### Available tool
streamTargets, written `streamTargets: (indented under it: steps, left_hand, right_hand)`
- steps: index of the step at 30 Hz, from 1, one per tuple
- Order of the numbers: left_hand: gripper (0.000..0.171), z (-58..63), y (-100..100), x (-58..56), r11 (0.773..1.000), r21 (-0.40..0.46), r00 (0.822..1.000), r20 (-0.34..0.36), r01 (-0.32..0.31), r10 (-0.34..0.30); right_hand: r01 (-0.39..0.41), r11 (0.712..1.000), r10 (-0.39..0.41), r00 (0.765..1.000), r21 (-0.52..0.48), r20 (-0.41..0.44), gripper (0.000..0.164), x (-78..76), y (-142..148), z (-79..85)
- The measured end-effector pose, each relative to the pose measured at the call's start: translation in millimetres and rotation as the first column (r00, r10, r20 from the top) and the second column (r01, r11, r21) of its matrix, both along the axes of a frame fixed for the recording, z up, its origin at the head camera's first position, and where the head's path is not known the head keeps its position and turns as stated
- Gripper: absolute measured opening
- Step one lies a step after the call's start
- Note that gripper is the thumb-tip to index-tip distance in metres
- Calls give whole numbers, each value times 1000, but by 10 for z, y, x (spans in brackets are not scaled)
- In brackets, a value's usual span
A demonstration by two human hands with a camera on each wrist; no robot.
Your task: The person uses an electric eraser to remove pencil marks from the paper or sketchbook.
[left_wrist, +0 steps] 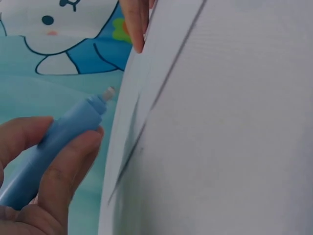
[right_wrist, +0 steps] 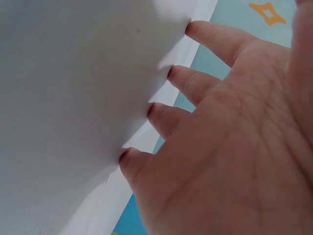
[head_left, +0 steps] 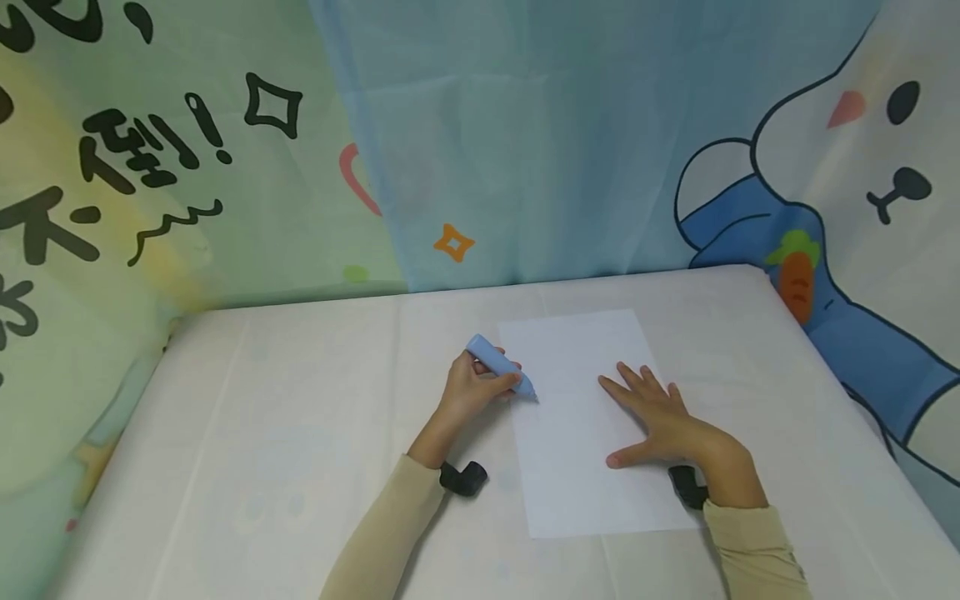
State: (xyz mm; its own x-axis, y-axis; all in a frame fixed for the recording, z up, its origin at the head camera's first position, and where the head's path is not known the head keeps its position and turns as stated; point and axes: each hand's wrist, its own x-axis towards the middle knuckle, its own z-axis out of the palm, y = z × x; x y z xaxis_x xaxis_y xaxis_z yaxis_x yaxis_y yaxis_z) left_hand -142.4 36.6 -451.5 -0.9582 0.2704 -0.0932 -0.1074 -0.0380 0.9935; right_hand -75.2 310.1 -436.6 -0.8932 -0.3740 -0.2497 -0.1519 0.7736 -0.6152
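In the head view, a white sheet of paper (head_left: pixel 577 492) lies on the table, right of the middle. My left hand (head_left: pixel 472 387) pinches a thick, light blue, pen-shaped eraser (head_left: pixel 491 357) between thumb and fingers. It slants down to the right, its tip over the paper's left edge. Seen from the left wrist, the eraser (left_wrist: pixel 73 125) has a stepped collar and a short pale stub. My right hand (head_left: pixel 663 425) is spread over the sheet's right side. From the right wrist, its fingertips (right_wrist: pixel 155 111) press on the paper (right_wrist: pixel 73 107).
The table (head_left: pixel 300 433) has a white cover. Behind it hangs a printed cloth backdrop (head_left: pixel 525 150) with a white cartoon animal at the right. Black wrist mounts (head_left: pixel 463 479) sit below both hands.
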Motion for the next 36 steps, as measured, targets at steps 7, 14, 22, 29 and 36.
streamTargets:
  steps: [7, 14, 22, 29, 36]
  left_hand:
    - [45, -3, -7, 5, 1000, -7, 1000, -7, 7, -7]
    - [45, -12, -7, -19, 1000, 0, 1000, -14, -18, 18]
    - [45, -32, -17, -21, 999, -26, 999, -18, -33, 33]
    - [43, -18, -16, -28, 999, -8, 999, -7, -36, 36]
    - [45, -30, -11, -27, 999, -30, 999, -29, -30, 30]
  right_hand:
    - [2, 1000, -2, 1000, 10, 15, 112, -7, -24, 13]
    - [7, 1000, -7, 1000, 14, 24, 113, -21, -27, 33]
    - [4, 1000, -4, 1000, 25, 15, 113, -23, -34, 4]
    - [10, 999, -10, 1000, 33, 8, 112, -20, -43, 10]
    - [10, 999, -10, 1000, 41, 13, 113, -22, -44, 14]
